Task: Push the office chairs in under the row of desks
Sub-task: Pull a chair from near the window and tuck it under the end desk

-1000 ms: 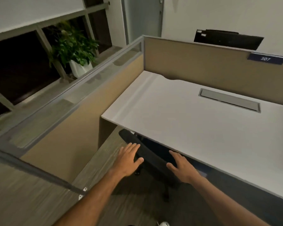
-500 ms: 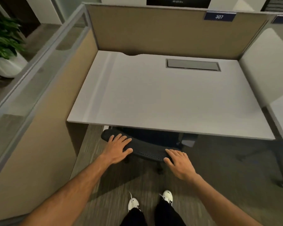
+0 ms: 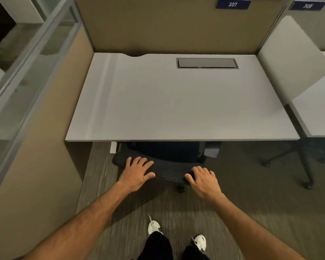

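The left hand (image 3: pixel 137 172) lies flat on top of the chair (image 3: pixel 165 170) back's black mesh rim, its grip wide, fingers spread and straight, thumb reaching toward the other hand. The right hand (image 3: pixel 202 180) rests on the same rim further along, fingers bent over the top edge and thumb lying on the near face; whether this grip truly clasps the rim or only presses it I cannot tell. The chair sits just ahead of both hands, its seat already tucked beneath the grey surface (image 3: pixel 176 102), only the curved back top showing outside the front edge. Beyond the hands, at the surface's far side, is a cable hatch (image 3: pixel 206 63), and above it a tan partition (image 3: pixel 167 25) bearing a blue tag (image 3: pixel 232 4) reading 307. Right of the right hand, another chair's wheeled base (image 3: pixel 296 162) stands under the neighbouring desk (image 3: pixel 315 119). Behind the hands, two white shoes (image 3: pixel 154 227) stand on the carpet (image 3: pixel 242 203).
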`<state>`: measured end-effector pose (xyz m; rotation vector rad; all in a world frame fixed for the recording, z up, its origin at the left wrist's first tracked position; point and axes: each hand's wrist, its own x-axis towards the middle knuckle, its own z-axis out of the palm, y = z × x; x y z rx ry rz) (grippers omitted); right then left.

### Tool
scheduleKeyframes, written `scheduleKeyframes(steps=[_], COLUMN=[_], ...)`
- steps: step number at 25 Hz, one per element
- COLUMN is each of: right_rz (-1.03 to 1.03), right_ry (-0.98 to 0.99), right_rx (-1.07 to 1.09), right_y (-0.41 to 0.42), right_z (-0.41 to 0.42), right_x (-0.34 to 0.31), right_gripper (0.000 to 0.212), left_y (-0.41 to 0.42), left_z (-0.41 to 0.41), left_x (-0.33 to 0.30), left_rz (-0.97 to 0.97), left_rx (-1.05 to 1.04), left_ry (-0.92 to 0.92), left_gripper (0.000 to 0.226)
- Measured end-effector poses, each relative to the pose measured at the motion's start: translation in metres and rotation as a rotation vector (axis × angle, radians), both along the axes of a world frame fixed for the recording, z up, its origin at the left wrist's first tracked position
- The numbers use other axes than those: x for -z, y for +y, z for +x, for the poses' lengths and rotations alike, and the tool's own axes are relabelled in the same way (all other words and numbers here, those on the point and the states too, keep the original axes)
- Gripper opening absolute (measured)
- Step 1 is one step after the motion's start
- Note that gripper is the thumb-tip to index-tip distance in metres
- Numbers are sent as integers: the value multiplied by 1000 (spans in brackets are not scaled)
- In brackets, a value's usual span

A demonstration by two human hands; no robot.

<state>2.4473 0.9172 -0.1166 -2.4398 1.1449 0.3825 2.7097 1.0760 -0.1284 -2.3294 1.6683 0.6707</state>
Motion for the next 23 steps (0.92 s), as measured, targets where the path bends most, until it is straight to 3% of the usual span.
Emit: scheduleKeyframes(steps=[7,11,23], right_rz=[-53,-96,-86], right_ry=[125,219,199], right_rx=[-34,-248,-368], right_y=[1,-1,-62], right_z=[-45,-88,-132], right_x=[-3,5,2], right_gripper=[57,42,35], left_y=[-3,11,-13], left_z=[-24,-55,-114], left_x=[-10,-6,-5], left_rz=[66,77,67], left_rx=[104,56,29], left_ry=[93,80,98], left_gripper=[73,76,77])
